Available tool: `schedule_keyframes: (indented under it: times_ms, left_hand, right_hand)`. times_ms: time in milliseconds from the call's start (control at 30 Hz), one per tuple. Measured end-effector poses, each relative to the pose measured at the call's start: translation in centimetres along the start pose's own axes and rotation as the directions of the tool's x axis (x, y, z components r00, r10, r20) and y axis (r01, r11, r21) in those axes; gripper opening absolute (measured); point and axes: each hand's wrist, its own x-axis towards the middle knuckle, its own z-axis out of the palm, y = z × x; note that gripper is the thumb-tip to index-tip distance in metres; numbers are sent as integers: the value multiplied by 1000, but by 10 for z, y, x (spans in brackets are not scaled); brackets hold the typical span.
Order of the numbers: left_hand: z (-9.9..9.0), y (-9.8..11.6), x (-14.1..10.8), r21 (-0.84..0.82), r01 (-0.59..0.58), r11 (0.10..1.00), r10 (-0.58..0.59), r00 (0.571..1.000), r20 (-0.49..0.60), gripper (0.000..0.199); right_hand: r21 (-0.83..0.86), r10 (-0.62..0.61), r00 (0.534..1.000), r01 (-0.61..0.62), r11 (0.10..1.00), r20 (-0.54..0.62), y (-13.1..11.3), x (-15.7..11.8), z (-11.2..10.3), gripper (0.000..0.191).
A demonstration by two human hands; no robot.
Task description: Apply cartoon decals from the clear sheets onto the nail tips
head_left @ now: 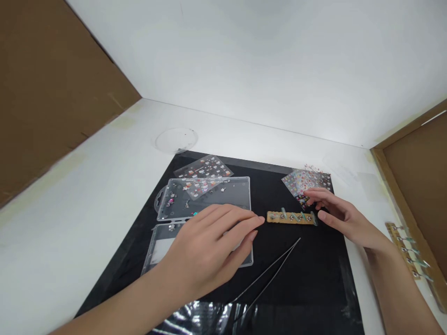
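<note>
My two open hands (209,246) (338,216) flank one wooden strip (291,217) with five small metal clips, lying on a black mat (307,274); neither hand grasps anything. Fingertips of my left hand (251,224) stop just beside the strip's end at its 9 o'clock, fingers relaxed and spread over a clear plastic case. My right hand, at the strip's 3 o'clock, curves loosely above one patterned sticker sheet (303,184) at the strip's 1 o'clock; its fingers appear to rest at the sheet's near edge.

The case lies open in two halves: the upper (223,193) holds small charms, the lower (160,249) sits beneath my left hand. One clear sticker sheet (206,167) lies at the case's 12 o'clock. One pair of long tweezers (268,279) lies at the strip's 6 o'clock. A second wooden strip (408,251), with five clips, rests on the white bench (104,209) at 4 o'clock, beside a cardboard wall (415,186).
</note>
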Motion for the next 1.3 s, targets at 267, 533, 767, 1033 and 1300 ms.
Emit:
schedule_keyframes:
  times_ms: [267,533,767,1033,1300]
  left_hand:
    - [0,-2,1,6,-13,1000,13,1000,-12,18]
    - [0,-2,3,12,-19,1000,20,999,-39,17]
    - [-1,-2,3,4,-22,1000,22,999,-26,17]
    - [1,-1,2,18,-14,1000,14,1000,-8,17]
    - [1,-2,1,18,-17,1000,17,1000,5,17]
  right_hand:
    - [141,-106,994,103,985,15,14,-3,-4,80]
    - [78,-76,997,78,994,-32,12,-3,-4,64]
    - [-12,2,998,-3,1000,-69,6,-1,-4,51]
    - [-81,14,998,-19,997,-68,7,2,4,51]
    - [-90,38,998,-42,995,-49,5,3,2,53]
